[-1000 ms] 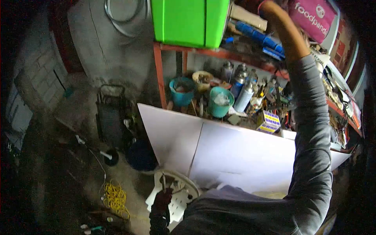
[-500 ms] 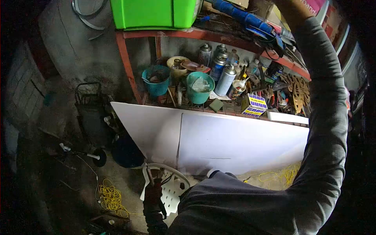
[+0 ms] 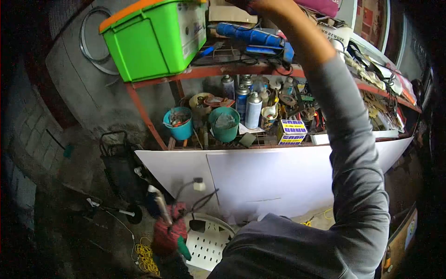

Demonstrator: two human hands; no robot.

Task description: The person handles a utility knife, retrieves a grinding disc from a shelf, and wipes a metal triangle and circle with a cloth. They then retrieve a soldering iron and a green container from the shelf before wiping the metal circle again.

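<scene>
My left hand [image 3: 168, 232], in what looks like a red knitted glove with a green part, is closed around a corded tool [image 3: 160, 204] with a pale metallic barrel. Its dark cord loops out to the right, and a black-and-white plug [image 3: 199, 184] hangs near the white panel. Just beyond that hand is a white plastic chair [image 3: 209, 244] with a slotted seat. My right arm reaches up to the top shelf; the right hand [image 3: 260, 5] is cut off by the upper edge, near a cardboard box [image 3: 232, 15] and a blue power tool [image 3: 251, 35], with its fingers hidden.
A green bin with an orange lid [image 3: 144, 44] stands on the red shelf frame [image 3: 218, 70]. Below are teal buckets [image 3: 224, 125], spray cans [image 3: 253, 110] and a yellow-blue box [image 3: 292, 132]. White panels [image 3: 274, 181] lean against the rack. Yellow cord [image 3: 147, 258] lies on the floor.
The view has tilted up, showing more of the top shelf. My left hand has risen slightly with the corded tool, whose cord and plug now swing out. My right arm has moved left in view.
</scene>
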